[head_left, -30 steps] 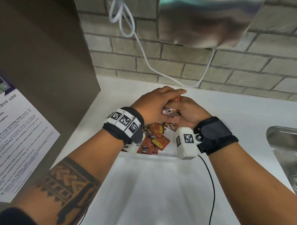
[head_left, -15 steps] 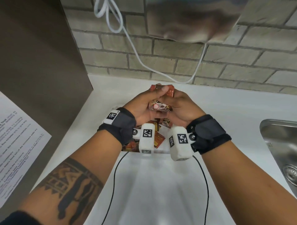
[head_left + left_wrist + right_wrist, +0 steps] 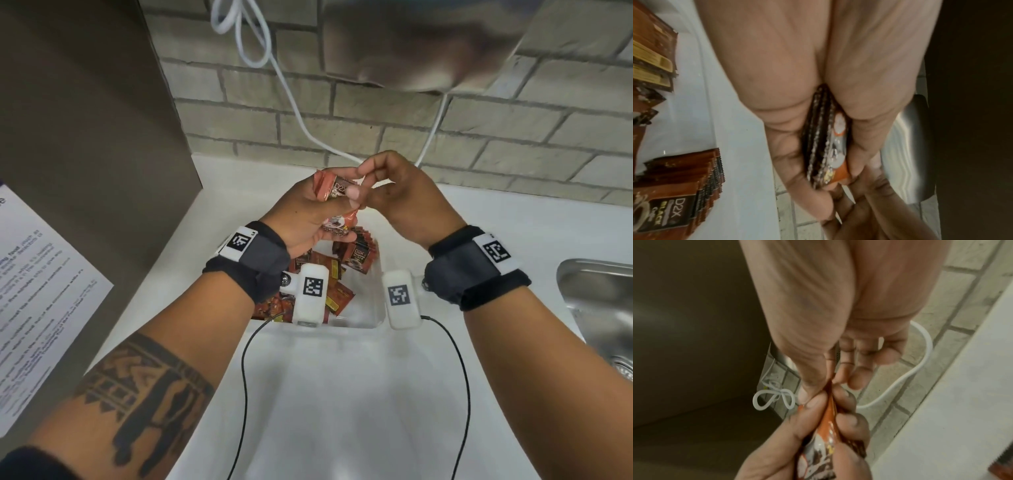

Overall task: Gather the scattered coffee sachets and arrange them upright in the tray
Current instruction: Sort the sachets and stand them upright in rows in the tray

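Orange-brown sachet stack (image 3: 337,205) gripped by left hand (image 3: 308,219), long axis upright; right hand (image 3: 404,195) fingers (image 3: 368,168) pinch its top edge, tray (image 3: 371,310) directly below.

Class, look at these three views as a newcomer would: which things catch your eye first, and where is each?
First, the bunch of coffee sachets gripped in the left hand, with the right hand pinching at its top edge, raised above the clear tray. In the tray, a row of sachets stands at the far end, with loose sachets jumbled nearer.
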### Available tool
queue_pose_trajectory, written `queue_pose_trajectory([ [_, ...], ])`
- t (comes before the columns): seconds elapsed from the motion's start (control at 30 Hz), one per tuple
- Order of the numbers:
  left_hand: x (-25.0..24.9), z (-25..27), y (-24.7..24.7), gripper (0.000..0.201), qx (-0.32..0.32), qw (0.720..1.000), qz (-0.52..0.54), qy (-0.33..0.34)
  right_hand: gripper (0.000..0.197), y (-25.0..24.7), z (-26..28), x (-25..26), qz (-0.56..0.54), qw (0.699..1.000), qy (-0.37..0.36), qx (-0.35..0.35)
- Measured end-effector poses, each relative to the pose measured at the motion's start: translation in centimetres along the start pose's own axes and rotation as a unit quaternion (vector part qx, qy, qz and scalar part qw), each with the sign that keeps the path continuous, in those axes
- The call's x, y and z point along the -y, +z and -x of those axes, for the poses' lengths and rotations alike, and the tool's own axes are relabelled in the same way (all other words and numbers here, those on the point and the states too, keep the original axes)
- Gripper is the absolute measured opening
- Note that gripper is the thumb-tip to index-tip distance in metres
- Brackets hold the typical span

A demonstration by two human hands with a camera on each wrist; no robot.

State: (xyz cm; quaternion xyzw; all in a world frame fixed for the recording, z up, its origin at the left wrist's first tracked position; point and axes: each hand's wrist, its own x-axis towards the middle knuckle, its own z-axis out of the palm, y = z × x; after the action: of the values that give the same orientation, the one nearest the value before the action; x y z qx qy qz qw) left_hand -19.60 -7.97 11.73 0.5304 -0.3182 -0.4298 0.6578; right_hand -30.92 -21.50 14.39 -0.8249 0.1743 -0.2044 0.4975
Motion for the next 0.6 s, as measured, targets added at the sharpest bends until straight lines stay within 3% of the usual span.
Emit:
queue_pose_trajectory([
  [0.33, 1.7, -0.7, -0.6, 0.063, 0.039, 0.999, -0.003, -0.010, 0.014, -0.5, -0.6, 0.0, -0.019, 1.000, -0.006, 0.008],
  [0.53, 2.0, -1.2, -0.8, 0.058, 0.018, 0.996, -0.070, 0.044, 0.016, -0.3, -1.1, -0.6, 0.033, 0.999, -0.015, 0.023],
  [0.6, 2.2, -1.0, -1.1, 0.051, 0.007, 0.998, -0.061, 0.030, 0.014, -0.3, -1.1, -0.9, 0.053, 0.998, -0.015, 0.013],
])
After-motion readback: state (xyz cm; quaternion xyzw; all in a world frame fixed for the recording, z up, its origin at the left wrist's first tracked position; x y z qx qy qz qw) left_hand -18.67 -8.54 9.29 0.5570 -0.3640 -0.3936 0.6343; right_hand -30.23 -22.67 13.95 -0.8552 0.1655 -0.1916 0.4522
